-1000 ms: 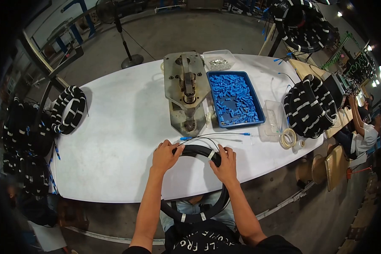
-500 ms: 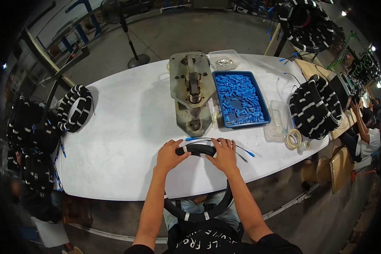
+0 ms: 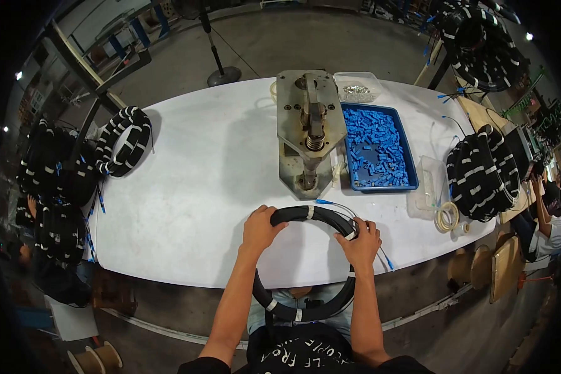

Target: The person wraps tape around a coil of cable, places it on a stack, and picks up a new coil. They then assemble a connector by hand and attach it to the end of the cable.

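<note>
A ring-shaped coil of black cable (image 3: 291, 214), bound with white tape bands, leans over the table's front edge toward my lap. My left hand (image 3: 262, 229) is closed around its upper left side. On the upper right side, my right hand (image 3: 360, 244) grips the coil with the thumb inside the ring. Thin cable ends run loose near that hand. One ends in a blue connector (image 3: 323, 202) above the ring, and another blue tip (image 3: 389, 264) sticks out to the lower right.
Beyond the coil stands a metal press (image 3: 291, 106) on the white table (image 3: 187, 206). To its right are a blue tray (image 3: 382, 188) of small blue parts, clear plastic boxes (image 3: 431, 168) and tape rolls (image 3: 447, 217). Other cable coils (image 3: 483, 174) sit at both sides; people work at the edges.
My hands have moved apart, the right one sliding right and down around the coil. More of the ring's top now shows. The camera view has shifted left.
</note>
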`<state>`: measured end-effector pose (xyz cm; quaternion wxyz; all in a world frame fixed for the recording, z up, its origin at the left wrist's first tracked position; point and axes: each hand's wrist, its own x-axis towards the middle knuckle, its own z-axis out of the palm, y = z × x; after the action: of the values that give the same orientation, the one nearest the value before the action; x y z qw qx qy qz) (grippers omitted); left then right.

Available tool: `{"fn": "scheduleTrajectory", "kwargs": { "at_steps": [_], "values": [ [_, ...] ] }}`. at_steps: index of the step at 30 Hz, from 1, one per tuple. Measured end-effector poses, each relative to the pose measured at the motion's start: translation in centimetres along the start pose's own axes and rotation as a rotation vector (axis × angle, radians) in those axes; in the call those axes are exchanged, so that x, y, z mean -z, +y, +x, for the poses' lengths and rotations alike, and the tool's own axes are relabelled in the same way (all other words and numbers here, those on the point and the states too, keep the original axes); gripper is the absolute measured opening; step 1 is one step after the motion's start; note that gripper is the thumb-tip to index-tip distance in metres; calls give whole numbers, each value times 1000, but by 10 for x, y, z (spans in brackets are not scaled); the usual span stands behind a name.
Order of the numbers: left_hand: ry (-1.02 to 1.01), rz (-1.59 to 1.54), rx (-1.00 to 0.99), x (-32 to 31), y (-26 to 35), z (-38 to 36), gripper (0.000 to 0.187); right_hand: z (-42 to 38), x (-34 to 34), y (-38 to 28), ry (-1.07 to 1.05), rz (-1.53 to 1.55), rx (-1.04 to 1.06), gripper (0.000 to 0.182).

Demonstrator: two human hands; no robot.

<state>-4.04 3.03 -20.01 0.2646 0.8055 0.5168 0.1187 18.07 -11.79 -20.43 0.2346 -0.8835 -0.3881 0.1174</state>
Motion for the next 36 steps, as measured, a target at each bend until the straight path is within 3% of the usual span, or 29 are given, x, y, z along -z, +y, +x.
{"fn": "scheduleTrajectory", "kwargs": {
  "at_steps": [4,7,14,19,22,26,31,36],
  "values": [
    [-8,-31,-158,-5,7,24,37,-4,0,9,19,20,-46,67],
    [-42,7,-161,-5,12,33,36,-1,0,12,-3,16,-66,68],
    [4,-18,-112,-6,14,25,37,9,-11,23,15,1,102,78],
    [-12,-221,-91,-3,4,27,47,12,-4,16,-2,-31,120,89],
    [-3,-101,-140,3,-7,14,58,14,5,11,-54,-17,133,93],
    [2,-138,-36,7,-11,-18,61,10,3,5,-62,26,186,89],
    [224,-345,-14,-4,-18,-46,56,5,-1,-8,-63,56,240,83],
    [196,-376,-16,-5,-24,-45,47,4,-12,5,20,66,301,63]
  ]
}}
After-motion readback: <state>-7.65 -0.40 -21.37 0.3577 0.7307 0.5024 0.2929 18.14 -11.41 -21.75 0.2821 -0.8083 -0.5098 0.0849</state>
